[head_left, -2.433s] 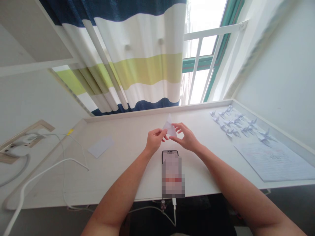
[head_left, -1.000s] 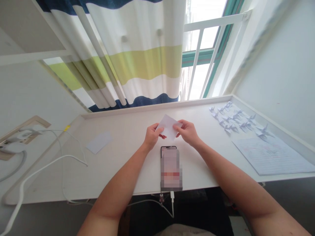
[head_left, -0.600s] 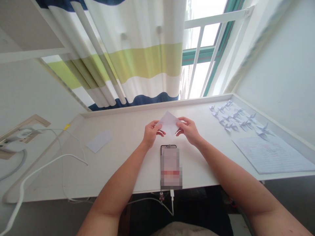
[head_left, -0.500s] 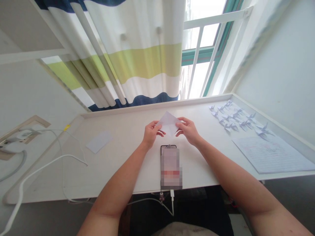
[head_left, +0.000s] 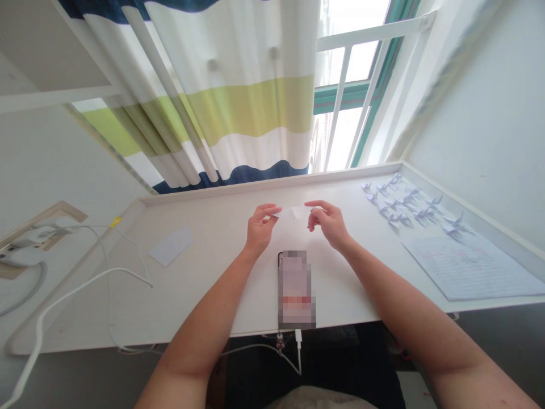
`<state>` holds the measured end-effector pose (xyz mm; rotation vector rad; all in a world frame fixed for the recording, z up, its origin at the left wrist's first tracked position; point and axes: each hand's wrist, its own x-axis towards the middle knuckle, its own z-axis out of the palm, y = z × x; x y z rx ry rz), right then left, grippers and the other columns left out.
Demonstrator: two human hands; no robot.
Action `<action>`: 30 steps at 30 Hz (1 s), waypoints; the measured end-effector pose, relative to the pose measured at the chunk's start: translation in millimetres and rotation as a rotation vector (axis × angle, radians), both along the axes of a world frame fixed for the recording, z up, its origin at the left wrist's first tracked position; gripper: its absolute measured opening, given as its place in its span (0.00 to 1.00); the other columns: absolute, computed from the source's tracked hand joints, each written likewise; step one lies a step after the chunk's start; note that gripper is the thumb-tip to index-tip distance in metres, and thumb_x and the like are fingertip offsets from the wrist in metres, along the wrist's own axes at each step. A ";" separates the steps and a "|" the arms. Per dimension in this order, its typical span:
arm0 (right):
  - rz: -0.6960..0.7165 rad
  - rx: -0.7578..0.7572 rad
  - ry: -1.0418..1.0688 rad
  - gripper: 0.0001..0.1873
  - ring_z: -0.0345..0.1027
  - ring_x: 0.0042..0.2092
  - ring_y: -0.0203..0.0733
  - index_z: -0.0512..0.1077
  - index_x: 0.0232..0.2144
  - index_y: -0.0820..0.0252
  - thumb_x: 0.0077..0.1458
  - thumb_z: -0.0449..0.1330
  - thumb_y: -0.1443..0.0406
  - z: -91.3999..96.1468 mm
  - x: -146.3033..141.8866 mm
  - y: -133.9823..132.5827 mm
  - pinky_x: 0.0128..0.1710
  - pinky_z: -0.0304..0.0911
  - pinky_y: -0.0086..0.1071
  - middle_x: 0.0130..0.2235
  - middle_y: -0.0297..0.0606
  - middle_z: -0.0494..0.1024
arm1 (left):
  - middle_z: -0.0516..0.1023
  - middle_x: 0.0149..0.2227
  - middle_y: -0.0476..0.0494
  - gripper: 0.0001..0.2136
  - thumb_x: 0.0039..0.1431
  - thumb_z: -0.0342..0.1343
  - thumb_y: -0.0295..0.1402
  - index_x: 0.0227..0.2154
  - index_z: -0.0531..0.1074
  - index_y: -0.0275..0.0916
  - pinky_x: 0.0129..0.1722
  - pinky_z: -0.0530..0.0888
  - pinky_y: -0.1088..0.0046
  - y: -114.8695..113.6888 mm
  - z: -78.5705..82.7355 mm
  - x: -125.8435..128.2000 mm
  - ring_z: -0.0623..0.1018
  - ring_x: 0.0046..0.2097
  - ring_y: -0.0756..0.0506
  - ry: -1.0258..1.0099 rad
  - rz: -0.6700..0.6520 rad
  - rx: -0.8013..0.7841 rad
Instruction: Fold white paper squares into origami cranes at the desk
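Note:
Above the middle of the desk, a small folded piece of white paper (head_left: 293, 212) is tilted nearly edge-on. My left hand (head_left: 260, 227) pinches its left end between thumb and fingers. At the paper's right end is my right hand (head_left: 328, 222), its index finger stretched toward the paper and the other fingers curled. Whether that fingertip touches the paper cannot be made out. A phone (head_left: 295, 289) with a blurred screen lies below the hands, plugged into a white cable (head_left: 298, 339).
Several folded paper cranes (head_left: 415, 207) sit at the back right of the desk, behind written sheets (head_left: 472, 267). A loose white paper (head_left: 171, 246) lies to the left. White cords (head_left: 85, 276) run from the wall socket (head_left: 38, 236) across the left side. A curtain (head_left: 255, 108) hangs behind.
The paper has gone from a diamond facing me, held in both hands, to a flatter, tilted shape. My right fingers have loosened from its edge, while my left hand keeps hold.

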<state>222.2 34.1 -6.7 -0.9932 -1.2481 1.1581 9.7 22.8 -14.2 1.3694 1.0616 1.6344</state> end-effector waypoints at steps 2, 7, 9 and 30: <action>0.054 -0.038 0.136 0.17 0.76 0.31 0.44 0.82 0.37 0.57 0.55 0.67 0.51 2.6 0.2 0.5 0.39 0.76 0.43 0.28 0.36 0.80 | 0.82 0.50 0.41 0.06 0.53 0.69 0.35 0.35 0.86 0.43 0.35 0.74 0.72 -0.2 -0.2 0.6 0.79 0.42 0.46 -0.024 -0.038 -0.013; 0.094 -0.066 0.279 0.23 0.78 0.39 0.45 0.82 0.36 0.56 0.45 0.78 0.49 4.7 -3.3 1.1 0.45 0.77 0.44 0.37 0.38 0.84 | 0.83 0.55 0.41 0.17 0.49 0.66 0.30 0.44 0.85 0.43 0.49 0.77 0.65 -2.5 2.2 0.0 0.81 0.48 0.43 -0.125 -0.179 -0.079; 0.109 -0.084 0.276 0.25 0.76 0.38 0.43 0.82 0.37 0.56 0.40 0.81 0.52 3.9 -3.9 0.7 0.43 0.77 0.44 0.36 0.36 0.83 | 0.84 0.54 0.41 0.19 0.51 0.65 0.32 0.48 0.84 0.42 0.51 0.77 0.64 -3.2 3.4 -0.9 0.82 0.48 0.42 -0.166 -0.241 -0.107; 0.208 -0.085 0.211 0.31 0.76 0.38 0.43 0.79 0.48 0.52 0.45 0.80 0.50 2.1 -8.4 -7.1 0.40 0.70 0.39 0.39 0.36 0.85 | 0.87 0.48 0.40 0.24 0.46 0.78 0.39 0.47 0.82 0.40 0.55 0.79 0.58 -8.4 2.0 10.6 0.84 0.51 0.40 -0.192 -0.149 -0.122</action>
